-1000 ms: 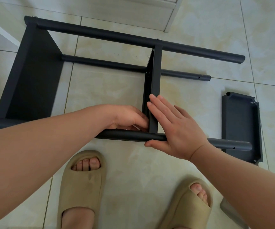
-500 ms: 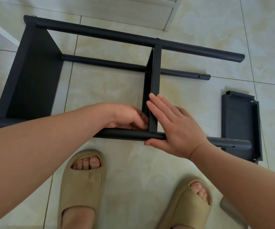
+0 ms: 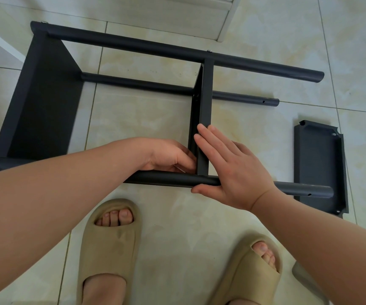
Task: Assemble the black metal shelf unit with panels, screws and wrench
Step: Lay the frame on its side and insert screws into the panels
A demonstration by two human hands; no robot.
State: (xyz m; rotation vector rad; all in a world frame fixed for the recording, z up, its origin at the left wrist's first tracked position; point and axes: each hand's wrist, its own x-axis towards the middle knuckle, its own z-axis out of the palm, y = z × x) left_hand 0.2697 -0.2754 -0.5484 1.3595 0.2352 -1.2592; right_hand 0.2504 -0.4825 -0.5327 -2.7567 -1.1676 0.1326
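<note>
Both hands meet at the middle panel (image 3: pixel 204 106) of the black shelf unit (image 3: pixel 43 102), which lies on its side on the tiled floor (image 3: pixel 147 119) in front of my slippers (image 3: pixel 109 249). My right hand (image 3: pixel 232 170) lies flat, fingers straight against the panel's right face, thumb under the near tube (image 3: pixel 173 179). My left hand (image 3: pixel 169 156) curls into the corner where panel and tube join. A thin silvery sliver shows beneath its fingers, but I cannot tell whether it grips anything. A loose panel (image 3: pixel 318 164) lies on the floor to the right, the tube's free end crossing over it.
</note>
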